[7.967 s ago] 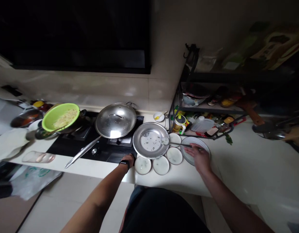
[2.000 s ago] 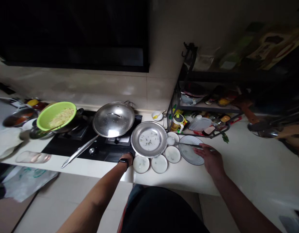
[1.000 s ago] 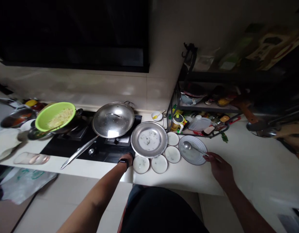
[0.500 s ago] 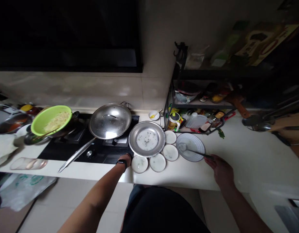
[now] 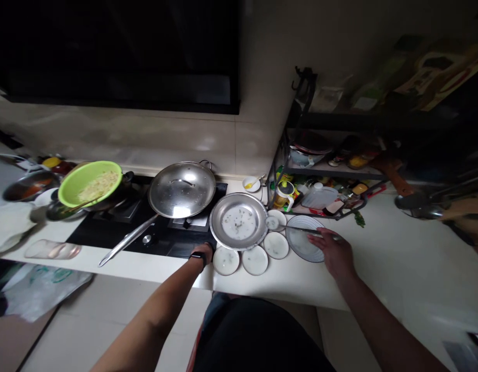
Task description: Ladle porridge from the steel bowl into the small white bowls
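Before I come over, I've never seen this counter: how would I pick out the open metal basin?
Find the black stovetop; a lidded pan with a long handle sits on it. Just right of that pan, small white dishes cluster beside a round metal basin. Unlike the pan, it is uncovered, its pale inside dotted with dark flecks.

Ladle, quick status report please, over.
Right hand gripping ladle by its handle. Scoop over rear small dish, beside steel pan. Left hand at cooktop edge, grip unclear. Nothing visibly blocking the ladle.
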The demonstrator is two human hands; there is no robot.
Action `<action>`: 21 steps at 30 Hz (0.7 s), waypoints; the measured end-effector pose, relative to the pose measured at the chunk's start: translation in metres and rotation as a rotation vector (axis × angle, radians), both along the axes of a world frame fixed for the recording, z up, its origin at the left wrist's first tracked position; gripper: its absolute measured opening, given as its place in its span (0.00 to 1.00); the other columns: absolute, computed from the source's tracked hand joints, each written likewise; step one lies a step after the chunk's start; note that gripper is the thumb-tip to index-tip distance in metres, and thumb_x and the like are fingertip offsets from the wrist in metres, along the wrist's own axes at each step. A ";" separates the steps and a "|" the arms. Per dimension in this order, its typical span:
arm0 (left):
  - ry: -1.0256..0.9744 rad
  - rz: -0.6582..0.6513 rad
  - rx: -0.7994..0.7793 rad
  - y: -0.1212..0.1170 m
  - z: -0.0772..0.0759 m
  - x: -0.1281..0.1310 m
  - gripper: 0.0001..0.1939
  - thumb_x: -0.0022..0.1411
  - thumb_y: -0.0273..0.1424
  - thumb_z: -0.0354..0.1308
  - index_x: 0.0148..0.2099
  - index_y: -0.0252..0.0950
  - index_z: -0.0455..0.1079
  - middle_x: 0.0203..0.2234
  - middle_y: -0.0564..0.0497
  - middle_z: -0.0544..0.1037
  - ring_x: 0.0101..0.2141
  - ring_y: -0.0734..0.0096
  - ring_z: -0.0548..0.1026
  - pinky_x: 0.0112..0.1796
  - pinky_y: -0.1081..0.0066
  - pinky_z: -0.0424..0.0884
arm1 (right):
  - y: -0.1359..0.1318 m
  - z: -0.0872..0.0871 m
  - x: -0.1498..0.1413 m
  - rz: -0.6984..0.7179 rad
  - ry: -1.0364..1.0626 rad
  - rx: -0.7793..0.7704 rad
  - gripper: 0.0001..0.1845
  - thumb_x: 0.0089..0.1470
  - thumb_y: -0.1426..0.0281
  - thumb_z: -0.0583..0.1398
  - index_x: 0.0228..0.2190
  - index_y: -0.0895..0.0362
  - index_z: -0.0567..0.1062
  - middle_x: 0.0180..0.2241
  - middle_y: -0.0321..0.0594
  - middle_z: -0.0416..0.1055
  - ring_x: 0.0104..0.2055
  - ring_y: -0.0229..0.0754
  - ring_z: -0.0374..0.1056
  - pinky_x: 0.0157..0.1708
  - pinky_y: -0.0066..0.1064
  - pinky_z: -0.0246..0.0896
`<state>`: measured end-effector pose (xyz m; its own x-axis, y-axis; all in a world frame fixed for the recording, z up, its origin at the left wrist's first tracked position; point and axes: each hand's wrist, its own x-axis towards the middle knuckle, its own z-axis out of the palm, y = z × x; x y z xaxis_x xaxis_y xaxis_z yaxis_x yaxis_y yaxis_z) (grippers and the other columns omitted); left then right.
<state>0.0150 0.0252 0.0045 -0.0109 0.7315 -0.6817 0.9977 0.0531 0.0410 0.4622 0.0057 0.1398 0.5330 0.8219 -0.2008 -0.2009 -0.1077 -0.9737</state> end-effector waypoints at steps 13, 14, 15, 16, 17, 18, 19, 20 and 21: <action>-0.025 0.058 -0.013 0.000 0.002 0.000 0.19 0.69 0.26 0.55 0.58 0.27 0.77 0.54 0.31 0.82 0.56 0.53 0.81 0.54 0.66 0.76 | -0.006 -0.028 -0.090 1.030 -1.031 0.411 0.18 0.67 0.68 0.55 0.48 0.52 0.84 0.53 0.49 0.82 0.55 0.52 0.80 0.56 0.47 0.77; -0.026 0.056 -0.014 0.000 0.002 0.000 0.19 0.70 0.26 0.54 0.58 0.27 0.77 0.54 0.31 0.82 0.56 0.53 0.82 0.54 0.66 0.76 | -0.010 -0.025 -0.086 1.054 -1.108 0.442 0.20 0.66 0.71 0.54 0.50 0.51 0.83 0.54 0.48 0.82 0.55 0.51 0.80 0.57 0.46 0.76; -0.026 0.056 -0.012 0.000 0.003 0.000 0.19 0.70 0.26 0.53 0.58 0.27 0.77 0.55 0.32 0.82 0.56 0.54 0.82 0.53 0.66 0.76 | -0.013 -0.022 -0.080 1.029 -1.157 0.451 0.22 0.66 0.73 0.53 0.52 0.51 0.83 0.55 0.48 0.82 0.55 0.50 0.80 0.57 0.45 0.77; -0.026 0.054 -0.009 0.000 0.002 0.000 0.19 0.71 0.25 0.53 0.58 0.28 0.77 0.55 0.32 0.82 0.56 0.55 0.82 0.54 0.66 0.76 | -0.016 -0.019 -0.073 0.969 -1.181 0.446 0.22 0.66 0.73 0.53 0.53 0.51 0.83 0.54 0.47 0.82 0.55 0.50 0.80 0.57 0.44 0.77; -0.023 0.049 -0.008 0.000 0.002 0.000 0.19 0.71 0.25 0.53 0.58 0.28 0.77 0.55 0.33 0.82 0.56 0.55 0.82 0.54 0.66 0.76 | -0.018 -0.015 -0.064 0.887 -1.184 0.426 0.22 0.67 0.72 0.53 0.53 0.51 0.83 0.54 0.46 0.82 0.55 0.50 0.80 0.58 0.44 0.76; -0.019 0.040 -0.011 0.000 0.001 -0.001 0.19 0.71 0.25 0.53 0.58 0.28 0.77 0.55 0.33 0.82 0.56 0.55 0.81 0.54 0.66 0.76 | -0.020 -0.011 -0.054 0.794 -1.171 0.394 0.20 0.68 0.69 0.53 0.52 0.51 0.83 0.53 0.46 0.83 0.55 0.50 0.80 0.58 0.44 0.76; -0.016 0.033 -0.013 0.001 0.000 -0.001 0.19 0.70 0.25 0.53 0.58 0.28 0.77 0.54 0.33 0.83 0.56 0.54 0.82 0.54 0.65 0.76 | -0.021 -0.007 -0.042 0.694 -1.148 0.348 0.20 0.69 0.66 0.54 0.50 0.51 0.84 0.52 0.45 0.83 0.54 0.50 0.80 0.58 0.44 0.76; -0.021 0.027 -0.007 0.001 -0.001 -0.002 0.18 0.69 0.24 0.54 0.57 0.28 0.77 0.54 0.33 0.83 0.56 0.54 0.82 0.54 0.65 0.76 | -0.023 -0.004 -0.030 0.593 -1.120 0.291 0.19 0.70 0.63 0.54 0.49 0.51 0.84 0.51 0.45 0.84 0.53 0.51 0.81 0.57 0.44 0.76; -0.029 0.022 0.000 0.001 -0.003 -0.002 0.18 0.69 0.24 0.54 0.57 0.28 0.78 0.53 0.32 0.83 0.55 0.53 0.82 0.54 0.64 0.77 | -0.024 -0.001 -0.017 0.497 -1.088 0.225 0.20 0.70 0.59 0.54 0.47 0.51 0.84 0.49 0.45 0.85 0.51 0.51 0.81 0.56 0.44 0.77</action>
